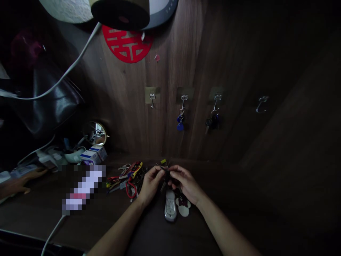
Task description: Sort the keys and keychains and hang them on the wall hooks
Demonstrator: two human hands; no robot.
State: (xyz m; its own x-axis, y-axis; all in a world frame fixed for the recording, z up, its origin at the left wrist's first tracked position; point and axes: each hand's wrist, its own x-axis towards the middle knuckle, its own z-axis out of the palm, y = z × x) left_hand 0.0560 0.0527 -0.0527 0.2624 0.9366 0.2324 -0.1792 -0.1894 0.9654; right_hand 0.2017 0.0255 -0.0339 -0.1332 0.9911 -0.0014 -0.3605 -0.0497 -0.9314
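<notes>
My left hand (152, 183) and my right hand (186, 181) are close together above the dark tabletop, fingers pinched. Between their fingertips is a dark bunch of keys (166, 173), with at least one key pointing down; its details are hard to make out in the dim light. Just below them lies a silver, rounded oblong fob-like thing (170, 207). Beside it, under my right hand, is a white and dark charm (183, 209). To the left of my left hand spreads a pile of keys (130, 177) with red and yellow cords.
Several hooks are stuck on the wooden wall; keys with blue tags (180, 126) and a dark key bunch (213, 121) hang there. At left stand a round mirror (96, 134), small boxes (92, 155) and a black bag (50, 96). Another hand-like form (23, 182) reaches in.
</notes>
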